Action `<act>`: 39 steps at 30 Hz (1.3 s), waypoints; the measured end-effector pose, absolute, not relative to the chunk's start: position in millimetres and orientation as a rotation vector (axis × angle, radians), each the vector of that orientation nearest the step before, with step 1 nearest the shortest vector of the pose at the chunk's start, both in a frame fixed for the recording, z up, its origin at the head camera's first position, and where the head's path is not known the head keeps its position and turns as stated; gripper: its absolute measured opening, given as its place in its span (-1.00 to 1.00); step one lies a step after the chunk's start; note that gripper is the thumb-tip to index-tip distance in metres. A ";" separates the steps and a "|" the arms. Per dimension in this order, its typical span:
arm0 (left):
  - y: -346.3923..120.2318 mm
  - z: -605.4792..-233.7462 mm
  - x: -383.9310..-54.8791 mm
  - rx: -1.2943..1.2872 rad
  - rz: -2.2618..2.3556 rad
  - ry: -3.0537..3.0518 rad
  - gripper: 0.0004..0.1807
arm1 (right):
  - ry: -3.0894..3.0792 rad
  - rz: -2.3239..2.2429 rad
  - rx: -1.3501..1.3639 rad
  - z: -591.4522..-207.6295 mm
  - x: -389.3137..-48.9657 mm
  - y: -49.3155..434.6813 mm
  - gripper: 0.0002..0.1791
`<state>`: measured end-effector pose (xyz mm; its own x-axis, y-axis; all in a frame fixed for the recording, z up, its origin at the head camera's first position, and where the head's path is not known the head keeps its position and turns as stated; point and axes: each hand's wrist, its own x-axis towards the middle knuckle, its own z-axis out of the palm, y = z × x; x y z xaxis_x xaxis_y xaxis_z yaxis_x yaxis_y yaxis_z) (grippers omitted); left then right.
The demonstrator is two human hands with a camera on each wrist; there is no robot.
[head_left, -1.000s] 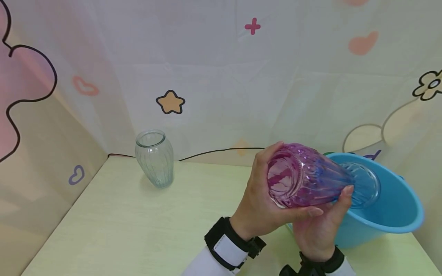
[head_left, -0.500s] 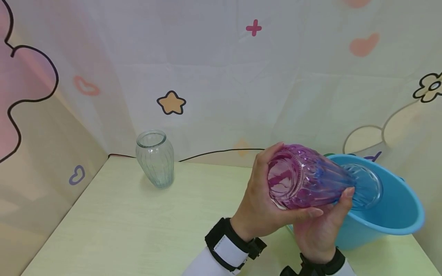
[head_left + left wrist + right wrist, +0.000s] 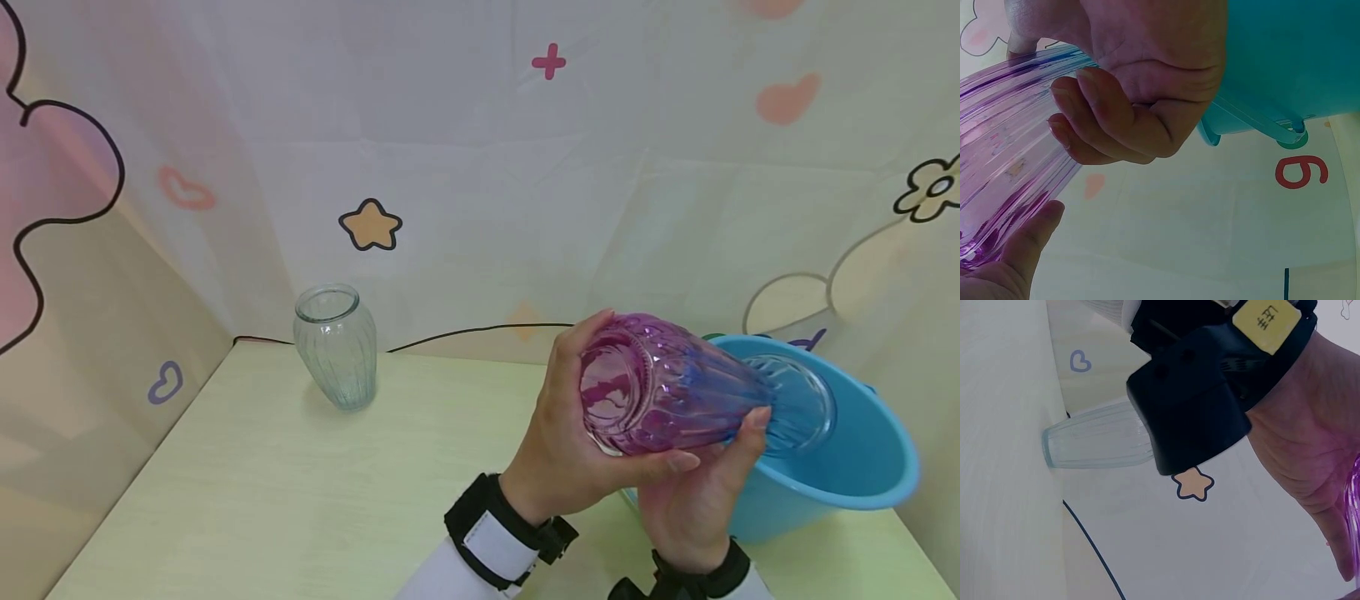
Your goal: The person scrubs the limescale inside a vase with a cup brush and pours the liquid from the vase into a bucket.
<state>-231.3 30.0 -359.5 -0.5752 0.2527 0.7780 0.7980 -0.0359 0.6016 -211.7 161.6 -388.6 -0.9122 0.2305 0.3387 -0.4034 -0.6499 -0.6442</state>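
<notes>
A ribbed glass vase [image 3: 675,392], pink at the base and blue at the neck, is held tilted on its side, its base towards the head camera. My left hand [image 3: 558,446] grips the wide base end, thumb along the underside. Around the narrow neck, my right hand [image 3: 693,508] holds on with the thumb on top. The clear flared mouth overlaps the opening of a blue bucket [image 3: 877,433] in the head view. Close up in the left wrist view, the right hand's curled fingers [image 3: 1094,115] lie against the neck, and the left thumb [image 3: 1035,234] touches the body.
A clear ribbed glass vase [image 3: 337,350] stands upright at the back left of the pale table [image 3: 277,500]. Behind it hangs a printed cloth [image 3: 465,183] with a star and hearts. The bucket's handle [image 3: 1260,119] hangs at its side.
The held vase's mouth has shifted very slightly to the right over the bucket. Both hands keep the same grip.
</notes>
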 end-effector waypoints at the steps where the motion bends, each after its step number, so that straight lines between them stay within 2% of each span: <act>1: 30.2 -359.4 -231.2 -1.104 -1.650 -1.806 0.38 | -1.073 2.551 0.320 -388.3 -211.6 161.8 -0.02; 12: 31.9 -358.3 -231.2 -1.110 -1.652 -1.817 0.38 | -1.035 2.540 0.347 -386.8 -211.7 163.9 -0.03; 28: 29.5 -359.4 -231.6 -1.097 -1.536 -1.848 0.52 | -0.911 2.567 0.484 -380.3 -211.6 168.2 -0.06; 33: 24.4 -358.1 -232.9 -1.076 -1.560 -1.906 0.44 | -1.023 2.512 0.461 -379.6 -211.0 170.7 -0.02; 39: 13.8 -357.7 -233.2 -1.098 -1.664 -1.999 0.29 | -1.088 2.410 0.270 -382.5 -213.9 172.5 -0.01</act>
